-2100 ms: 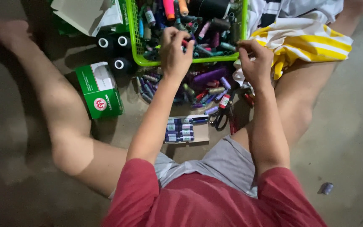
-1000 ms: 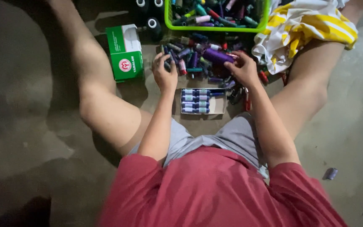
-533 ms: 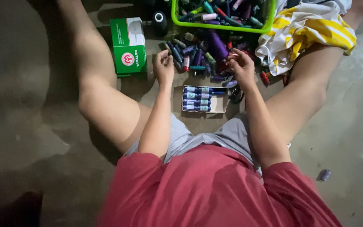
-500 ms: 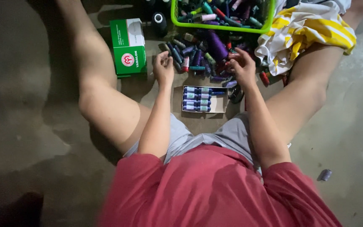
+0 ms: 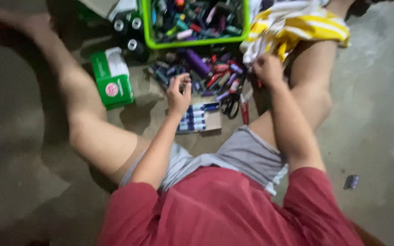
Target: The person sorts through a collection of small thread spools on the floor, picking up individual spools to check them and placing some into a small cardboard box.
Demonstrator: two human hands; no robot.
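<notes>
My left hand (image 5: 178, 93) hovered with fingers loosely spread over the heap of small cylinders (image 5: 206, 73), nearer to it than my right hand (image 5: 267, 69), which rested curled at the heap's right edge; whether it pinched anything, I could not tell. The large purple cylinder (image 5: 198, 62) lay just ahead, its long axis slanting up-left.

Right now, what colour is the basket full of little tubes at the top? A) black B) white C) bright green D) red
C, because the basket has a bright green rim around the mixed small tubes inside it, just beyond the loose pile on the floor that the left hand reaches into.
</notes>
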